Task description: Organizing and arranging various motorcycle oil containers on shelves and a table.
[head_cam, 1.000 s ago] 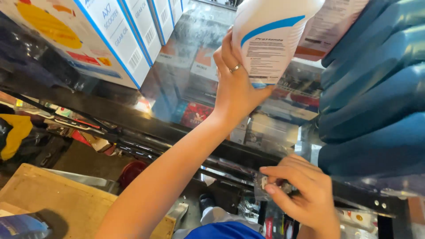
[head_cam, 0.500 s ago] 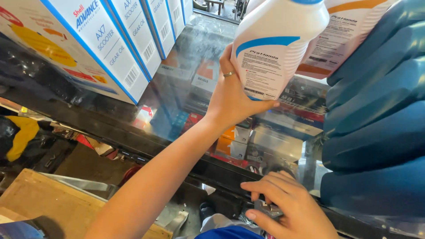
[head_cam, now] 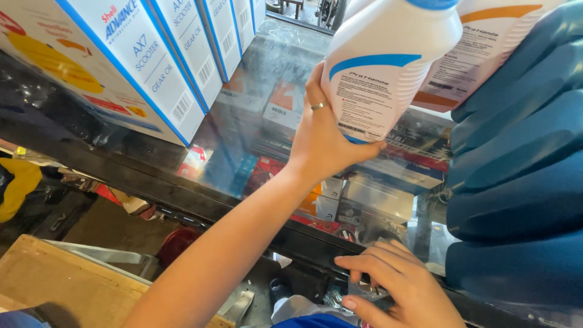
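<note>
My left hand [head_cam: 322, 143] reaches up from the lower left and grips the base of a white plastic bottle [head_cam: 388, 67] with a blue stripe and blue cap, held tilted above the glass counter [head_cam: 261, 79]. There is a ring on one finger. A second white bottle [head_cam: 486, 42] with an orange stripe lies just behind it. My right hand [head_cam: 395, 285] is low at the counter's front edge, its fingers and thumb pinching a small crinkled clear wrapper [head_cam: 336, 297].
White and blue cartons [head_cam: 152, 67] stand in a row on the glass at the left. Large dark blue containers [head_cam: 516, 170] are stacked at the right. Small boxed parts [head_cam: 364, 200] show under the glass. A wooden board [head_cam: 54, 279] lies at the lower left.
The white bottle now looms larger and nearer in my left hand. My right hand has dropped lower and shifted left along the counter's edge.
</note>
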